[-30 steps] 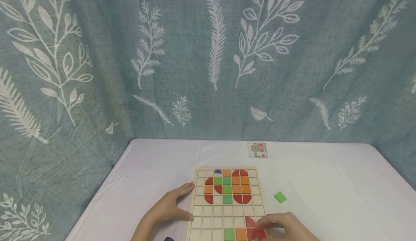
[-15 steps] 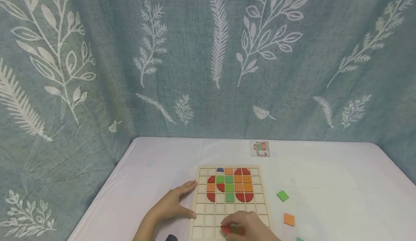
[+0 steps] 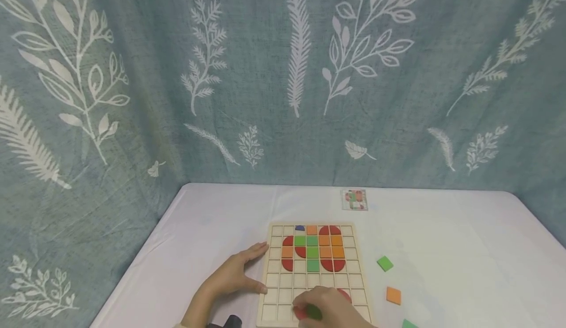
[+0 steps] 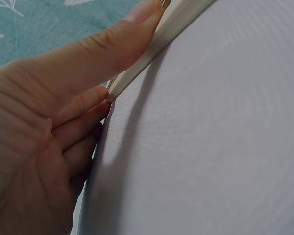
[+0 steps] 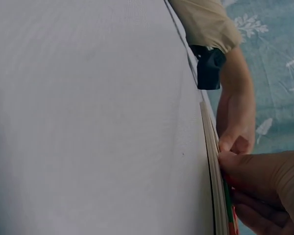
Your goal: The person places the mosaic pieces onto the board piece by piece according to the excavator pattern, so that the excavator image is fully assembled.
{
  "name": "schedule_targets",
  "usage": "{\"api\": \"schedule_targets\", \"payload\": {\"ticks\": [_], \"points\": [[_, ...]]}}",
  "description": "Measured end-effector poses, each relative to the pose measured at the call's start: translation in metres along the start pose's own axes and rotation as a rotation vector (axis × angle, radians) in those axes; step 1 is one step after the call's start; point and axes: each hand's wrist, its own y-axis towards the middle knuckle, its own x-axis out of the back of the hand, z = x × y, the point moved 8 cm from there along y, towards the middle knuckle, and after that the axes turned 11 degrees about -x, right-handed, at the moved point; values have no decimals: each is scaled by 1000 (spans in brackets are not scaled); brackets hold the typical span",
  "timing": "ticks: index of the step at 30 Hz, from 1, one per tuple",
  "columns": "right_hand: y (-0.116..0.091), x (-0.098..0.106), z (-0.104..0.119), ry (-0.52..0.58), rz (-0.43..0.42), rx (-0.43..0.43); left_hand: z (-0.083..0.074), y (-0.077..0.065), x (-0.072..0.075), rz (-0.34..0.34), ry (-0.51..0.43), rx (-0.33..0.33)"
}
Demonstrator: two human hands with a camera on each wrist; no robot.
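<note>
My left hand (image 3: pixel 236 274) rests along the left edge of a pale wooden grid board (image 3: pixel 272 281), thumb and fingertips spread apart and touching its rim. In the left wrist view the thumb (image 4: pixel 100 51) lies at the board's edge (image 4: pixel 142 63). Over the near row of the board, my right hand (image 3: pixel 331 308) pinches a red rounded tile (image 3: pixel 299 313), partly hidden by the fingers. Just right of it a green tile (image 3: pixel 314 312) shows under the hand. Another red curved tile (image 3: pixel 344 295) peeks out behind the knuckles. Red, orange and green tiles fill several far cells, including a green square (image 3: pixel 312 265).
Right of the board lie a loose green square (image 3: pixel 385 263), an orange square (image 3: pixel 393 295) and a green piece (image 3: pixel 409 324) at the frame's bottom. A small patterned card (image 3: pixel 354 200) lies at the table's back. A dark object (image 3: pixel 233 321) is by the left forearm.
My right hand has moved left along the near row with the red tile, uncovering the loose orange and green pieces at the right. My left hand stays at the board's edge.
</note>
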Motion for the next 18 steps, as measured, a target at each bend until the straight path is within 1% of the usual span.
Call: {"api": "schedule_targets", "payload": {"ticks": [4, 6, 10, 18], "points": [[1, -2, -2, 28, 32, -35, 0, 0, 0, -3, -4, 3], [0, -2, -1, 30, 45, -34, 1, 0, 0, -2, -2, 4], [0, -1, 4, 6, 62, 7, 1, 1, 1, -8, 9, 12], [0, -1, 8, -54, 32, 68, 0, 0, 0, -5, -13, 9]]}}
